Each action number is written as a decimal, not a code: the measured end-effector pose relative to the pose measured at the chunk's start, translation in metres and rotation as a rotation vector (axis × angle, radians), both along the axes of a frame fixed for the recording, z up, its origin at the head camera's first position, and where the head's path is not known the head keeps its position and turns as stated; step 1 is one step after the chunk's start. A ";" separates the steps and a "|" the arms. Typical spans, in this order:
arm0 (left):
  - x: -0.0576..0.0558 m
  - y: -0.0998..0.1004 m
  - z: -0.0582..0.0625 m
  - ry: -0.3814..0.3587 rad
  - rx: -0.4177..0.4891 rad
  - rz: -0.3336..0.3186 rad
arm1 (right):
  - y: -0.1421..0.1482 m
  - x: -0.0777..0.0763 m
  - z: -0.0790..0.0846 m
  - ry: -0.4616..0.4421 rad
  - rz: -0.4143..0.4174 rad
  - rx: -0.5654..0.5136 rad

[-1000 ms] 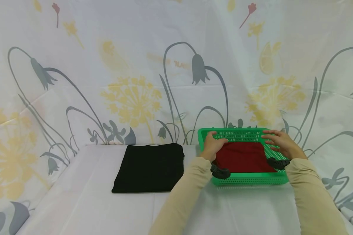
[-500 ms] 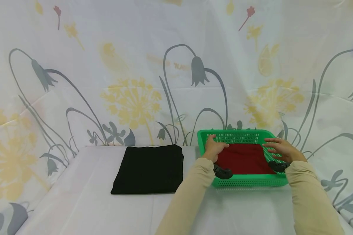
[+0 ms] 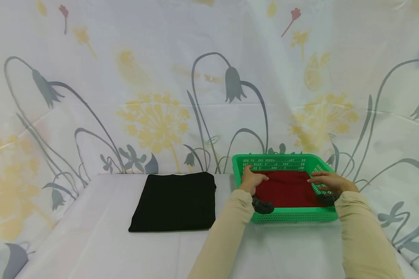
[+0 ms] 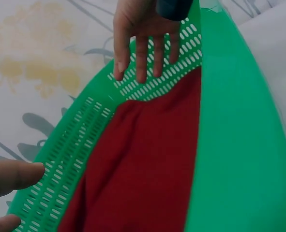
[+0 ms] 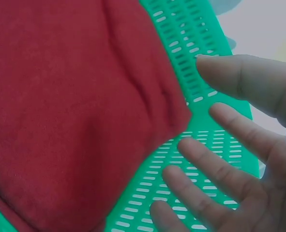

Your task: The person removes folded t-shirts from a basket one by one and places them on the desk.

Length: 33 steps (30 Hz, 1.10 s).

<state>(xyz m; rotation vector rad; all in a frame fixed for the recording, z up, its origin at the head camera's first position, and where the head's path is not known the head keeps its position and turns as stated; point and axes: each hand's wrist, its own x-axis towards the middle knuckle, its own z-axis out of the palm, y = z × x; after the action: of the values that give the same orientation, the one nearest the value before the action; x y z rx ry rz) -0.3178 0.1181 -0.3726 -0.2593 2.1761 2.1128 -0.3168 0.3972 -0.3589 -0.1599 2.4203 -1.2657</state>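
Observation:
Folded red cloth (image 3: 286,189) lies inside a green plastic basket (image 3: 293,215) with slotted walls. My left hand (image 3: 250,182) is at the basket's left side, by the cloth's left edge, its thumb and fingers spread apart. Over the right side of the basket is my right hand (image 3: 331,182). Its fingers (image 5: 220,169) are extended and apart, beside the cloth's edge in the right wrist view, with nothing held. In the left wrist view, only fingertips (image 4: 17,174) of the left hand show; whether they touch the cloth cannot be told.
A folded black cloth (image 3: 174,202) lies flat on the white table covering (image 3: 153,255), left of the basket. A floral-printed curtain (image 3: 153,77) hangs directly behind the table. A dark wrist device (image 3: 263,206) sits on the left wrist.
Both hands have lowered slightly into the basket, the right one also shifting a little left toward the red cloth. The cloths stay in place; the head view has shifted slightly.

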 end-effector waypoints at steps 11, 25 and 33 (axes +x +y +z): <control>0.001 0.005 -0.008 0.014 0.046 0.064 | -0.004 -0.007 -0.007 -0.006 -0.063 0.021; 0.001 0.009 -0.014 -0.025 0.102 0.048 | -0.006 -0.007 -0.009 -0.034 0.042 0.192; -0.037 0.022 -0.054 -0.065 0.045 0.022 | -0.004 -0.006 -0.020 -0.025 0.037 0.145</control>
<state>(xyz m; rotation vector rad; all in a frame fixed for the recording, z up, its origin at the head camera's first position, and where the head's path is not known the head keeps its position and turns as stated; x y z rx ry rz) -0.3543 0.1401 -0.4270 -0.3440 2.0971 2.1303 -0.3228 0.3931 -0.3785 -0.1464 2.4655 -1.0649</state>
